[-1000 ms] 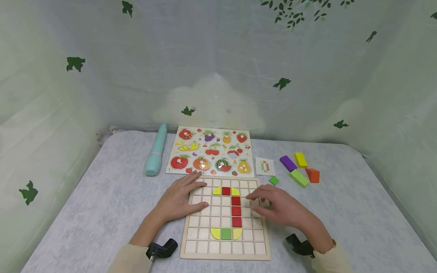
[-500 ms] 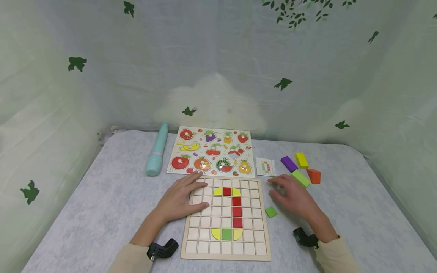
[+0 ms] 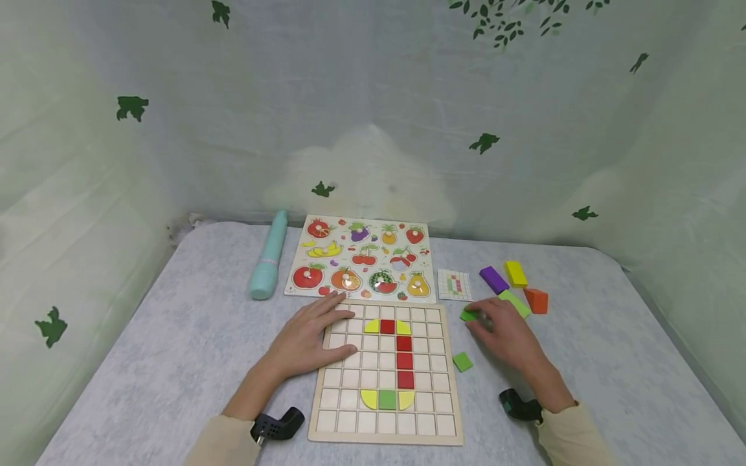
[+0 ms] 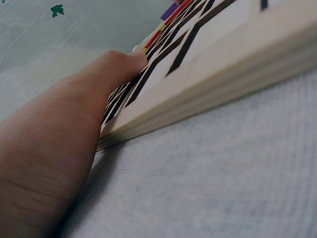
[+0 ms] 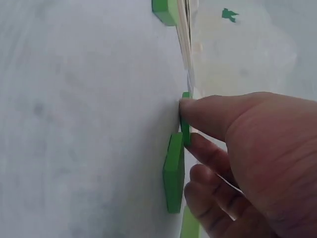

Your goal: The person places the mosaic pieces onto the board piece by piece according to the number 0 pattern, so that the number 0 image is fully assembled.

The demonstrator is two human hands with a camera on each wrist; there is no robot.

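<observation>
My left hand (image 3: 303,340) rests on the left edge of a wooden grid board (image 3: 330,421), fingers spread. In the left wrist view its thumb (image 4: 116,72) lies over the board's rim. Red, yellow and green pieces sit in the grid, among them a red square (image 3: 404,361) and a green square (image 3: 387,399). Right of the board, my right hand (image 3: 507,333) pinches a green tile (image 3: 468,316) between thumb and finger. The right wrist view shows this tile (image 5: 185,119) edge-on, with another green piece (image 5: 173,173) beside the fingers. One more green tile (image 3: 462,362) lies by the board's right edge.
A small pattern card (image 3: 454,285) lies behind the right hand. Purple (image 3: 493,279), yellow (image 3: 515,274), light green (image 3: 515,303) and orange (image 3: 536,301) blocks lie to its right. A fruit puzzle board (image 3: 360,259) and a turquoise tapered object (image 3: 269,255) are at the back.
My right hand has moved from the board's right edge back and to the right, and now takes hold of the green tile near the card. The left hand has stayed in place.
</observation>
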